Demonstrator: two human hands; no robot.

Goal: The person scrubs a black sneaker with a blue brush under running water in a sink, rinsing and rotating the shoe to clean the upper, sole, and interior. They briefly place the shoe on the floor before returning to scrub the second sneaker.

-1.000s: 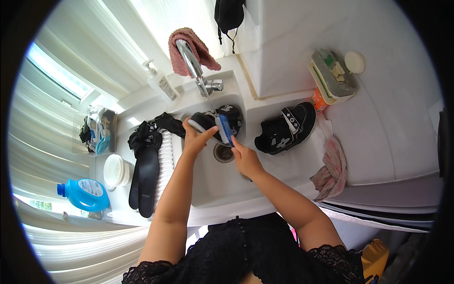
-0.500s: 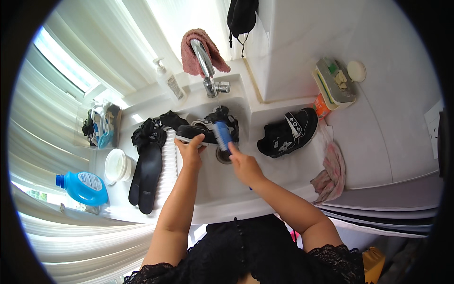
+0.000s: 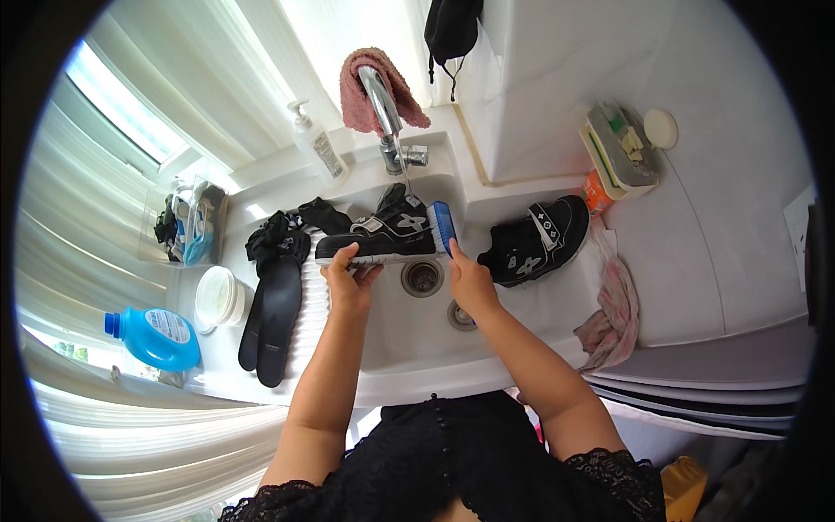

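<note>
My left hand point(image 3: 348, 278) grips a black and grey sneaker point(image 3: 383, 233) by the toe end of its pale sole, holding it sideways over the sink point(image 3: 391, 344). In my right hand point(image 3: 470, 278) is a blue scrub brush point(image 3: 442, 226); its white bristles touch the sneaker's heel end. Water runs from the chrome faucet point(image 3: 379, 96) down beside the sneaker. The other black sneaker point(image 3: 537, 239), with a patterned strap, rests at the right of the sink. Two black insoles point(image 3: 277, 322) lie on the ribbed washboard point(image 3: 315, 300) at left.
Black laces or cloth point(image 3: 277, 239) lie above the insoles. Left of these are a white tub point(image 3: 217, 297), a blue detergent bottle point(image 3: 155, 337) and a clear bin point(image 3: 187, 224). A pump bottle point(image 3: 315, 148) stands behind. A stained rag point(image 3: 609, 304) hangs at right, below a soap caddy point(image 3: 622, 148).
The sneaker has turned so that its side and strap face up. The brush has moved right, from over the shoe to its heel end, and now stands more upright.
</note>
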